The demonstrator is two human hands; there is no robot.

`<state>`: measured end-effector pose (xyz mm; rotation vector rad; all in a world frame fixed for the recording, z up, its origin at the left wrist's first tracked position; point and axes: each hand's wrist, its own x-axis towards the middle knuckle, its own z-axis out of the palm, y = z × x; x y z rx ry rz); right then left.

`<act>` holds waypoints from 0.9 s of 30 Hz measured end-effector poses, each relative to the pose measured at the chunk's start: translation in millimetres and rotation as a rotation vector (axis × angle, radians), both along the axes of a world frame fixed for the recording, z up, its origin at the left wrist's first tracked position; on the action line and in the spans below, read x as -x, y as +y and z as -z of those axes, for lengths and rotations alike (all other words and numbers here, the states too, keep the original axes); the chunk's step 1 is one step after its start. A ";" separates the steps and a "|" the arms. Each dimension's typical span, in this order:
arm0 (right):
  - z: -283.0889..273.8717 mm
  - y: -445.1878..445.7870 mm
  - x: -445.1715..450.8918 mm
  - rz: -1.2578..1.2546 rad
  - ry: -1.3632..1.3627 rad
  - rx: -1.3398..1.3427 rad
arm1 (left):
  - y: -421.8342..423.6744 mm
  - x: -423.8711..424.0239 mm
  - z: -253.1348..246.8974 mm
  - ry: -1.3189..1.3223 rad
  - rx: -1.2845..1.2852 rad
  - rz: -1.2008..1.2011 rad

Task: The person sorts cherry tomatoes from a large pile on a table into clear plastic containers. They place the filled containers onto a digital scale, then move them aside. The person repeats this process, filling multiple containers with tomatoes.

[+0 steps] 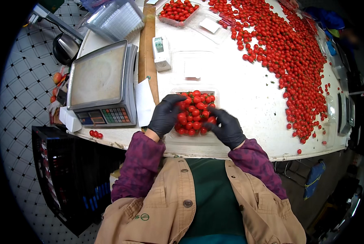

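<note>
A clear plastic clamshell box (216,97) lies with its lid (175,68) folded back, and a heap of red cherry tomatoes (196,113) fills its base. My left hand (167,115), in a black glove, rests at the left side of the heap, with fingertips among blurred tomatoes; its grip is unclear. On the opposite side is my right hand (227,126), also gloved in black. Between its thumb and forefinger sits one cherry tomato (211,120), at the heap's right edge. A white label patch (192,68) shows on the lid.
Loose cherry tomatoes (291,67) spread over the right of the white table (246,91). Another filled box (182,23) stands at the back. To my left are a weighing scale (98,76), a label dispenser (162,55), stacked clear boxes (117,21) and a black crate (59,170).
</note>
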<state>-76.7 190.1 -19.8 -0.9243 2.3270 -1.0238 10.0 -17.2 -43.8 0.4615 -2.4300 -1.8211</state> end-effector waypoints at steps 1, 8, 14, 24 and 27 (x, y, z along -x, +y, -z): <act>-4.6 0.1 -0.2 -0.120 0.026 -0.093 | 3.3 4.6 -7.8 0.022 0.003 0.040; 18.1 -18.9 9.6 -0.303 0.717 -0.067 | 25.6 -0.3 -1.3 0.105 0.598 0.246; 36.6 18.8 3.8 -0.240 0.740 -0.171 | 58.5 -48.2 2.1 0.098 0.863 0.421; 18.3 19.0 -4.7 0.052 0.412 0.135 | 46.9 -46.5 3.1 0.176 0.605 0.067; 19.4 22.5 -3.2 0.184 0.217 0.250 | 36.6 -33.2 -0.5 0.157 0.580 -0.015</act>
